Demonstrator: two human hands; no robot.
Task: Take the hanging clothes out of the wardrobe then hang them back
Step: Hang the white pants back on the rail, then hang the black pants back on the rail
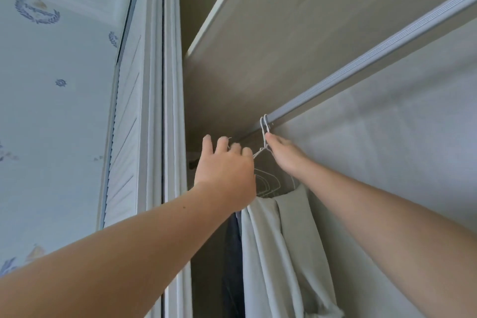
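Wallpaper [51, 111]: fills the left side, pale with blue crest and wreath motifs.
Wardrobe [387, 150]: fills the right side, seen from below; beige inner panels, white frame at its left edge.
Shelf [309, 33]: beige board across the top of the wardrobe, directly above the rail.
Louvred door [126, 150]: white and slatted, between the wallpaper and the wardrobe frame.
Rail [374, 51]: grey ribbed bar, runs diagonally from upper right down to centre.
Pale garment [271, 253]: grey-green cloth, hangs inside the wardrobe below both hands, draped off the hangers.
Dark garment [232, 253]: just left of the pale one, mostly hidden and in shadow.
Left hand [224, 173]: raised, back to camera, fingers curled tight around a hanger wire left of the hooks.
Right hand [284, 152]: reaches up along the back panel, fingertips pinching the hanger necks just under the rail.
Wire hangers [268, 183]: white, bunched together between the two hands; exact count unclear.
Hooks [265, 122]: two visible, both over the rail at its lower end.
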